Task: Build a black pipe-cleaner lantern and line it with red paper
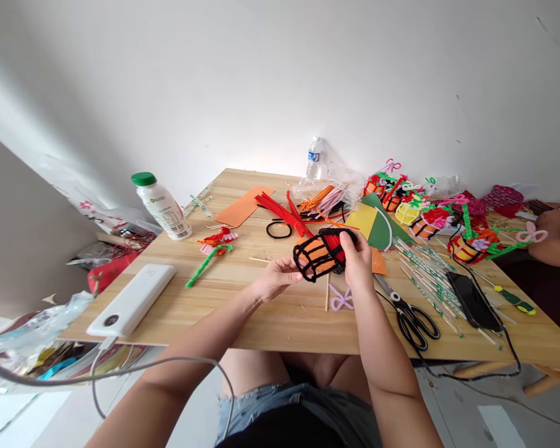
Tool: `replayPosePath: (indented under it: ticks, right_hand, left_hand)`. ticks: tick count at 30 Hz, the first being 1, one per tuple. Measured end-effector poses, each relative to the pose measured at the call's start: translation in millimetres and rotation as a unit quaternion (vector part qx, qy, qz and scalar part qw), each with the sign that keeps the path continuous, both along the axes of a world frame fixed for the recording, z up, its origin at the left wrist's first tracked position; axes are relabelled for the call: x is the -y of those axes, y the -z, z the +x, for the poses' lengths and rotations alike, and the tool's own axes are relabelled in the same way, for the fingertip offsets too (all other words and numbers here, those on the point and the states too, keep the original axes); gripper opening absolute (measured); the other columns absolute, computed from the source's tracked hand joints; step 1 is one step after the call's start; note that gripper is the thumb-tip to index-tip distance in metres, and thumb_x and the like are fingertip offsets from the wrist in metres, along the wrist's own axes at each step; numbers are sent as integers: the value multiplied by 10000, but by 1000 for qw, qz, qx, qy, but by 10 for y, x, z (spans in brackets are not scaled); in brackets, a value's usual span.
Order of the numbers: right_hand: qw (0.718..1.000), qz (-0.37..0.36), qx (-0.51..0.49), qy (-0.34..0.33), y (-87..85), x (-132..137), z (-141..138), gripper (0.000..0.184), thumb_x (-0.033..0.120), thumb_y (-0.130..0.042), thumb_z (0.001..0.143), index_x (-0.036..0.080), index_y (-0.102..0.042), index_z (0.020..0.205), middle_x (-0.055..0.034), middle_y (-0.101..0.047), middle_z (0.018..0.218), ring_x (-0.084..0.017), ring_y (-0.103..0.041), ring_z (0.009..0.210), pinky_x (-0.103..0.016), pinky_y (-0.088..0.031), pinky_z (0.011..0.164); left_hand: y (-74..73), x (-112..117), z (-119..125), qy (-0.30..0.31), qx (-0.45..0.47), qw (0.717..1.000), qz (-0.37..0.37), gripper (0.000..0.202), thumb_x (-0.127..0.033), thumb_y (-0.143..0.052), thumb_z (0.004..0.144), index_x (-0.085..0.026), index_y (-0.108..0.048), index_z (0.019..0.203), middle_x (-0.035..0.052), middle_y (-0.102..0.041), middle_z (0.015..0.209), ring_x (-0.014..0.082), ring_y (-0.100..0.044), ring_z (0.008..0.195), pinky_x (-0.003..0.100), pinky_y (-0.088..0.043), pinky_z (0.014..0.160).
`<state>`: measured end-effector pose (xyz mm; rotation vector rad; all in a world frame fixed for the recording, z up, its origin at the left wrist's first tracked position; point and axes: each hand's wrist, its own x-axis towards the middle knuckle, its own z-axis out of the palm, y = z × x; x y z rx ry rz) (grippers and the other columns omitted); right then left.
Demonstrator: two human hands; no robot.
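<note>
Between my two hands, above the front middle of the table, is a small black pipe-cleaner basket point(318, 256) tilted on its side, with orange and red showing through its bars. My left hand point(280, 277) pinches its left end. At the other end, my right hand point(357, 258) grips the thick black rim. Just below lies a lilac pipe-cleaner bow point(342, 298) beside a thin wooden stick point(327, 292). Behind the basket are a black pipe-cleaner ring point(279, 230) and a bundle of red pipe cleaners point(282, 213).
Scissors point(413, 317), wrapped sticks point(432, 280), a phone point(473, 300) and a screwdriver point(516, 300) lie right. Finished flower baskets point(424, 223) line the back right. A power bank point(131, 298) and white bottle point(162, 208) stand left. Another person's arm point(553, 239) is far right.
</note>
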<state>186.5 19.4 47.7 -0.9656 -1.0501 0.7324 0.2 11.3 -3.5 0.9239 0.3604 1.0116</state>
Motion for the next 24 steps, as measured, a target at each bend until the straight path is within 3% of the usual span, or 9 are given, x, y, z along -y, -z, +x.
replayPosePath:
  ticks: [7,12,15,18,19,22,23,24]
  right_hand:
    - [999,-13,23,19,8,-7,9,368,470,-700,743,176,-654,959,-68,-689,993,-204,-628,932,-357,-502,872]
    - [999,-21,44,-9,-86,-54,-11,381,474,-730,715,182,-663,951,-50,-691,946,-195,-630,873,-338,-509,818]
    - [995,-20,95,-34,-233,-53,-69,392,483,-733,709,191,-661,961,-42,-691,927,-198,-631,865,-336,-505,809]
    - [979,4,188,-76,-372,-28,-202,384,480,-723,721,203,-660,979,-45,-696,971,-208,-635,909,-340,-496,839]
    - [969,16,226,-94,-393,-22,-264,381,472,-727,720,206,-660,985,-46,-696,987,-209,-637,919,-340,-493,847]
    - [930,58,326,-160,-319,-32,-469,368,433,-741,717,207,-664,998,-49,-698,989,-209,-642,917,-344,-493,849]
    - [918,72,346,-180,-250,-47,-530,364,417,-740,720,205,-665,1006,-53,-699,992,-211,-643,923,-347,-493,852]
    - [908,83,360,-196,-165,-69,-581,368,402,-742,721,202,-663,1020,-60,-700,1006,-216,-642,937,-353,-492,859]
  left_hand:
    - [55,1,31,14,-4,1000,-19,263,-193,-872,581,-143,-695,768,48,-713,732,133,-658,702,274,-492,724]
    - [51,-3,43,14,8,1000,-26,259,-182,-879,563,-147,-680,724,34,-701,699,127,-658,698,254,-495,718]
    - [-28,-62,-137,55,-39,998,-16,297,-239,-881,569,-155,-701,790,55,-727,758,161,-687,752,288,-520,763]
    - [-139,-210,-507,156,-182,970,33,425,-360,-877,565,-104,-731,872,171,-737,923,269,-700,878,379,-539,807]
    - [-163,-272,-637,148,-232,960,48,409,-388,-844,618,-86,-737,871,201,-732,941,280,-698,888,381,-539,806]
    - [-167,-433,-907,-41,-259,964,37,437,-517,-707,745,-87,-736,815,199,-734,869,257,-701,795,378,-543,764]
    - [-151,-464,-945,-90,-239,966,44,453,-530,-696,752,-99,-734,886,198,-730,945,264,-697,866,387,-535,812]
    - [-131,-481,-958,-101,-223,968,58,507,-561,-668,763,-110,-719,989,202,-708,1054,281,-677,969,403,-517,872]
